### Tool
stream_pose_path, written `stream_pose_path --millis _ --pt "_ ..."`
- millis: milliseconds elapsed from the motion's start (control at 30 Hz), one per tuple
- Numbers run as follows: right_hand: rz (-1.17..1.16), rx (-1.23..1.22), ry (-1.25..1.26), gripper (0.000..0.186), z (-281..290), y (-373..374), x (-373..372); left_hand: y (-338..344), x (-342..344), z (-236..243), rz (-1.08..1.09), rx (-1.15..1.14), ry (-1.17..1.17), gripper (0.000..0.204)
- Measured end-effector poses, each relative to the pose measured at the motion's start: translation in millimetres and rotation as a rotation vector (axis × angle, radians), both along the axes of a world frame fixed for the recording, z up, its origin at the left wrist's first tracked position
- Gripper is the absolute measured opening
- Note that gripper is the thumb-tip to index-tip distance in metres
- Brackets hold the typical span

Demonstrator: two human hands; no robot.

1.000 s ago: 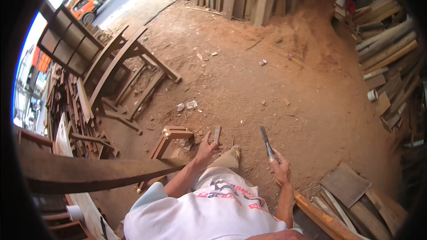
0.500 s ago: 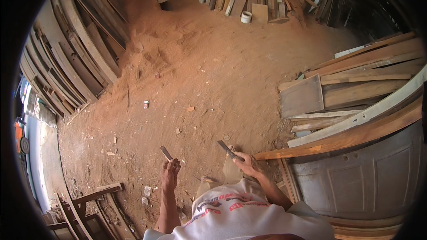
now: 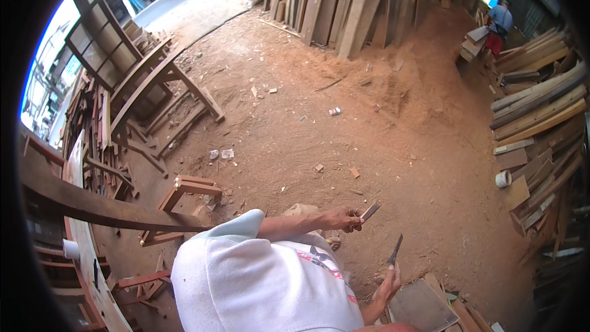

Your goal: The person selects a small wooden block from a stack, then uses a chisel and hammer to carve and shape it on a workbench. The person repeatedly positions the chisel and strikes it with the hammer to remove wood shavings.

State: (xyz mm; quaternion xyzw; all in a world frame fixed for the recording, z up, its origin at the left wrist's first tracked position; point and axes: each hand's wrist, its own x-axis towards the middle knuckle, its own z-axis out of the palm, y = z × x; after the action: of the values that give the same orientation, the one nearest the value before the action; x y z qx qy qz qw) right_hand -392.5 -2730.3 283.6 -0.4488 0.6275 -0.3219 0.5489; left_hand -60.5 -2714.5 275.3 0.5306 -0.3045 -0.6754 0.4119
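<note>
My left hand point(image 3: 344, 218) reaches out over the sawdust floor and grips a short flat metal piece point(image 3: 370, 211) that points up to the right. My right hand point(image 3: 387, 280) is lower and nearer my body, closed on a long dark blade-like tool point(image 3: 394, 249) that stands upright. The two tools are apart, about a hand's width between them. My white shirt point(image 3: 264, 283) fills the lower middle. Near my right hand a flat dark board point(image 3: 421, 304) lies on the ground.
Wooden frames and trestles point(image 3: 160, 86) are piled at the left, with a small wooden stool frame point(image 3: 184, 190) near me. Planks lean at the back point(image 3: 344, 0) and stack at the right point(image 3: 541, 110). Another person point(image 3: 498, 24) stands far right. A white roll point(image 3: 503, 178) lies by the planks.
The view has swung back toward the frames on the left. Both hands still hold their tools; my left hand now reaches farther forward than my right.
</note>
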Motion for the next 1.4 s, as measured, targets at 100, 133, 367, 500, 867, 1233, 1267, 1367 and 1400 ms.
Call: stream_pose_path --millis 100,133,367,500,867,1233,1267,1367,1400 --pt "0.011 0.018 0.028 0.049 -3.2 -38.6 -30.5 6.1 3.7 4.7 0.038 0.035 -0.092 0.030" --pt "0.008 0.009 0.042 0.049 -5.9 -49.4 -40.2 9.1 7.2 5.8 0.055 0.060 -0.125 0.028" --pt "-0.075 -0.002 -0.079 0.039 -9.7 -90.7 -2.2 21.6 42.0 -3.7 0.395 0.124 -0.196 0.032" --pt "0.025 0.132 -0.315 0.029 -9.4 -94.8 37.9 37.9 62.8 -24.4 0.445 0.149 -0.130 0.033" --pt "0.246 0.257 -0.295 0.032 3.1 -95.0 246.4 116.1 195.8 -42.5 0.645 0.128 -0.062 0.039" --pt "0.551 0.273 -0.356 0.048 19.2 -86.1 491.7 129.2 374.1 -34.6 0.878 0.107 -0.019 0.040" --pt "0.580 0.262 -0.371 0.051 16.4 -90.1 504.2 117.5 385.8 -29.7 0.865 0.097 -0.034 0.041" --pt "0.659 0.232 -0.391 0.058 14.2 -108.0 546.8 82.9 417.8 -25.2 0.890 0.072 0.039 0.041" --pt "0.675 0.225 -0.378 0.059 22.0 -115.7 564.9 74.9 428.7 -31.4 0.891 0.072 0.013 0.040"
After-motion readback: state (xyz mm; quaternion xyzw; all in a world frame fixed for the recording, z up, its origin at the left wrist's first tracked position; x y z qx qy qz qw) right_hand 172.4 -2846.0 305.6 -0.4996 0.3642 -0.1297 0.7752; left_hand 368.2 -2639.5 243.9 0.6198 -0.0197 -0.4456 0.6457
